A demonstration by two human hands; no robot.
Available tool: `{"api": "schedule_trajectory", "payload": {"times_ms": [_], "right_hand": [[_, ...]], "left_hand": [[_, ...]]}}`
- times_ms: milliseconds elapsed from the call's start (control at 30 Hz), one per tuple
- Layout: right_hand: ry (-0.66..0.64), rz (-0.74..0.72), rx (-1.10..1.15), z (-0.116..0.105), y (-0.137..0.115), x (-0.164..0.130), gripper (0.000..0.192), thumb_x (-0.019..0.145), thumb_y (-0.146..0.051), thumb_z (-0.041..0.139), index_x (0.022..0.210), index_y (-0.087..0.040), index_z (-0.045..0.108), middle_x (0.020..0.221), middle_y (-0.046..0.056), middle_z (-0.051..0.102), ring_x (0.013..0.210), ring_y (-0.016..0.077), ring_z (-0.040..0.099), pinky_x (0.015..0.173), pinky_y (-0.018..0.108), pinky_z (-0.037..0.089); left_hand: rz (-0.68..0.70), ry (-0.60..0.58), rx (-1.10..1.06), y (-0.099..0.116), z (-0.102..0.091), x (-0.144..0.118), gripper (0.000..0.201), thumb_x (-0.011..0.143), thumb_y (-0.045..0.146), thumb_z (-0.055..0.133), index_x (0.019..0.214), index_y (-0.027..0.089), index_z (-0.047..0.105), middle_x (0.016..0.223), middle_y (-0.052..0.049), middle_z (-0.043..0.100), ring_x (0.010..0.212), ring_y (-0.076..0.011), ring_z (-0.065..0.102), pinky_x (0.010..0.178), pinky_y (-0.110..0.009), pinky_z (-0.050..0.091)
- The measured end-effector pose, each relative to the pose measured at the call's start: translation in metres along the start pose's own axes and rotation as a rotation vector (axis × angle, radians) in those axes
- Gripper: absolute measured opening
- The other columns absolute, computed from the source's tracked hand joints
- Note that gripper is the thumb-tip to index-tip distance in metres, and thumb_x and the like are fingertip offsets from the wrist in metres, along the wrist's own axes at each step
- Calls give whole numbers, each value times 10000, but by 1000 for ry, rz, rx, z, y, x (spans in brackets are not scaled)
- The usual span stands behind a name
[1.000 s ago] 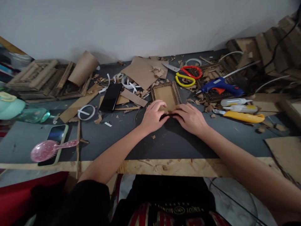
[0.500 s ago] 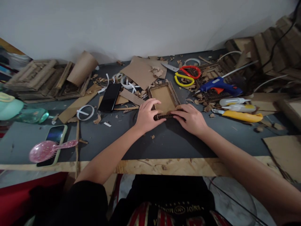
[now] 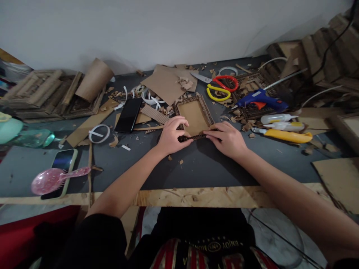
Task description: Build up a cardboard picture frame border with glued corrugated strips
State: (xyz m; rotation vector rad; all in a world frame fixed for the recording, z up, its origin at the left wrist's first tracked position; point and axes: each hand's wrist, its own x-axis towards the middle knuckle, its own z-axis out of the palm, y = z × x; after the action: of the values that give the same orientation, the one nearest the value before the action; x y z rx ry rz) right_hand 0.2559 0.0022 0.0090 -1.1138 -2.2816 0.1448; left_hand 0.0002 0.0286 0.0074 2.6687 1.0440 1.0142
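A small rectangular cardboard tray with raised corrugated walls lies on the grey tabletop in front of me. My left hand pinches its near-left corner, thumb outside the front wall and fingers curled over the inside. At the near-right corner, my right hand grips the front wall between thumb and fingers. Both hands cover parts of the near wall. A strip of corrugated cardboard lies just left of the tray. Beyond the tray's far side rest scissors with red and yellow handles.
To the right lie a blue glue gun, small glue bottles and a yellow utility knife. A black phone, a white tape ring and a pink hairbrush are at left. Stacked cardboard frames stand against the wall.
Both hands keep hold of the tray at its near corners, with only slight finger shifts. A small scrap now shows on the table below my left hand. The whole view has shifted slightly.
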Motion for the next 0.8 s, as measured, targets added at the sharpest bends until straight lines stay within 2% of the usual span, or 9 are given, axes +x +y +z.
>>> {"api": "schedule_trajectory", "payload": {"times_ms": [200, 467, 600, 733, 800], "right_hand": [[7, -3, -13, 0, 0, 2, 276, 986, -296, 534, 1036, -233, 798, 966, 86, 732, 875, 221, 611, 813, 381, 534], [9, -22, -54, 2, 2, 2, 281, 994, -303, 528, 1017, -225, 796, 940, 72, 736, 851, 214, 598, 784, 360, 528], [-4, -22, -43, 2, 0, 2, 266, 983, -298, 540, 1059, -233, 786, 967, 84, 743, 870, 221, 618, 787, 373, 535], [56, -2, -36, -23, 9, 8, 320, 947, -401, 594, 1151, -205, 744, 1063, 112, 742, 975, 247, 655, 899, 403, 515], [160, 152, -113, -45, 29, 12, 347, 949, -408, 572, 1179, -194, 719, 1125, 126, 733, 1058, 262, 653, 967, 419, 477]], "left_hand": [[-37, 1, 12, 4, 0, 0, 243, 852, 406, 722, 693, 222, 736, 1097, -86, 643, 1204, -296, 573, 1084, -526, 459], [6, 14, 35, 4, 1, 0, 253, 854, 383, 707, 677, 203, 702, 1094, -95, 648, 1187, -292, 588, 1066, -502, 474], [-1, 23, 78, 6, 1, -1, 268, 877, 443, 688, 766, 201, 717, 1167, -111, 651, 1220, -304, 578, 1067, -508, 464], [6, 18, 99, 7, 3, -3, 361, 887, 554, 669, 877, 199, 729, 1232, -127, 641, 1264, -317, 554, 1089, -530, 437], [7, 2, 101, 6, 4, -4, 319, 905, 522, 663, 896, 211, 731, 1239, -116, 640, 1271, -309, 553, 1097, -531, 431]]}}
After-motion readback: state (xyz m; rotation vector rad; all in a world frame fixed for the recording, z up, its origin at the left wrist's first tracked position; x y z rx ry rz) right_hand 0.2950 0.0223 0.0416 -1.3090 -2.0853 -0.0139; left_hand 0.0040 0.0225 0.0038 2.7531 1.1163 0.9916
